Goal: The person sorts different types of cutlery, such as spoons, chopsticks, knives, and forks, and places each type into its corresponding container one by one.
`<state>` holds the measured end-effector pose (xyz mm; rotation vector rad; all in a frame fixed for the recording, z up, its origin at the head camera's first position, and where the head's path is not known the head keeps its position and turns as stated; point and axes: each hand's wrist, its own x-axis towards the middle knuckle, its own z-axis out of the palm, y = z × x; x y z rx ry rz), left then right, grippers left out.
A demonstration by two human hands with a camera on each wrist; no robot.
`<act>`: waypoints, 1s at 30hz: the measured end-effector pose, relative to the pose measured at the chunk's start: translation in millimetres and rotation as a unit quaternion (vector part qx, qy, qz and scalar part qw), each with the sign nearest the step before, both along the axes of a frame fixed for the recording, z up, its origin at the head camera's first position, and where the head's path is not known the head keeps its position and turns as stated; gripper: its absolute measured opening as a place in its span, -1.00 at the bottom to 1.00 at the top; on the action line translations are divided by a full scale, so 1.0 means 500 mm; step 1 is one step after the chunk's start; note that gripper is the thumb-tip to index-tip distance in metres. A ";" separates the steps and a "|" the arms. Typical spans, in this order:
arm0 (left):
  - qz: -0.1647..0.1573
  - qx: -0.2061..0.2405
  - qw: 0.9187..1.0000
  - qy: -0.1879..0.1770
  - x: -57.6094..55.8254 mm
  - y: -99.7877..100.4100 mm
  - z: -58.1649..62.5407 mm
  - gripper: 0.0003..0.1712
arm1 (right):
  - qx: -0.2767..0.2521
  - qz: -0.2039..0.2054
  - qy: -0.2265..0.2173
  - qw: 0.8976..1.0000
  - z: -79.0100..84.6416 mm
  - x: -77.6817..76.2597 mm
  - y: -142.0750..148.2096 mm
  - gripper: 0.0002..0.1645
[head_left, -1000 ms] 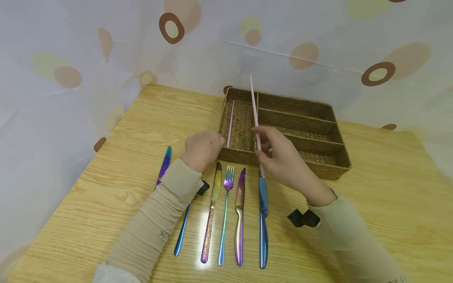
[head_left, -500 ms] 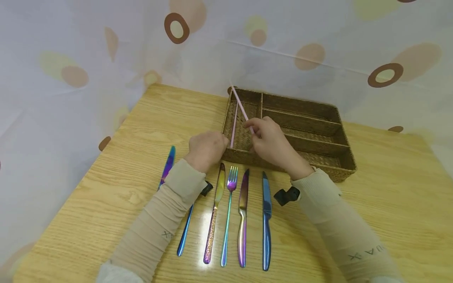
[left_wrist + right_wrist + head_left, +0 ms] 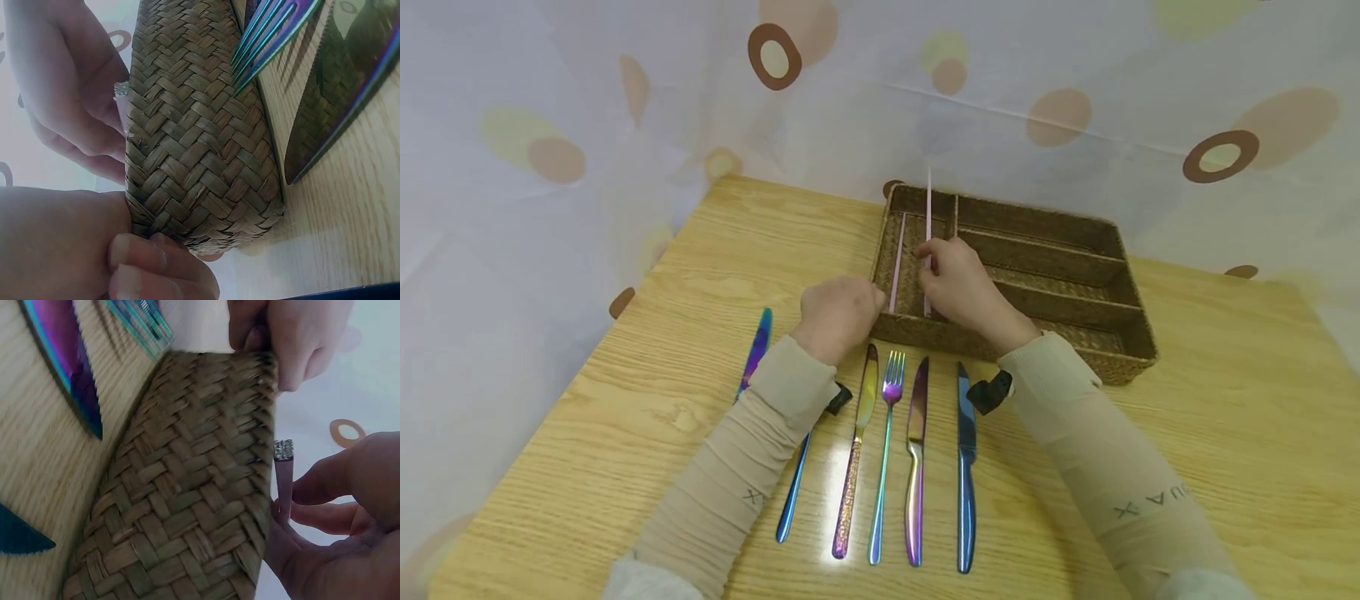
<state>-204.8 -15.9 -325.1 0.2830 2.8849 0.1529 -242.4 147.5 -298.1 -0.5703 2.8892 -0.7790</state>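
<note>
My right hand (image 3: 962, 283) pinches a thin pink chopstick (image 3: 928, 204) over the left compartment of a brown woven tray (image 3: 925, 331). The chopstick's far end rises above the tray's back rim. In the right wrist view its glittery silver end (image 3: 284, 450) shows just behind the front wall, with thumb and fingers around the shaft. A second pink chopstick (image 3: 897, 262) lies along the left side of that compartment. At the tray's front left corner, my left hand (image 3: 838, 317) grips the wall, its fingers curled over the edge (image 3: 162, 269) in the left wrist view.
In front of the tray lie a rainbow fork (image 3: 883, 467), a gold-bladed knife (image 3: 853, 467), a purple-gold knife (image 3: 915, 475) and a blue knife (image 3: 966, 508). Another knife (image 3: 758, 346) and a blue handle (image 3: 793, 492) are partly under my left arm. A patterned cloth (image 3: 625, 125) hangs behind.
My right hand has carried the chopstick left and over the left compartment. The chopstick has swung from a leftward slant to nearly in line with the other one. My left hand stays at the corner.
</note>
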 end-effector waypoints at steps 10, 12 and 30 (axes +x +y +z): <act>0.022 0.026 0.999 0.012 0.003 0.000 0.001 -0.53 | 0.065 0.028 -0.060 0.996 -0.005 -0.026 -0.023 -0.54; 0.028 0.032 0.999 0.011 0.003 0.000 0.001 -0.50 | 0.083 0.036 -0.072 0.993 -0.008 -0.028 -0.030 -0.55; 0.019 0.027 0.999 0.013 0.005 -0.010 -0.002 -0.59 | 0.199 0.064 -0.105 0.972 -0.019 -0.030 -0.073 -0.76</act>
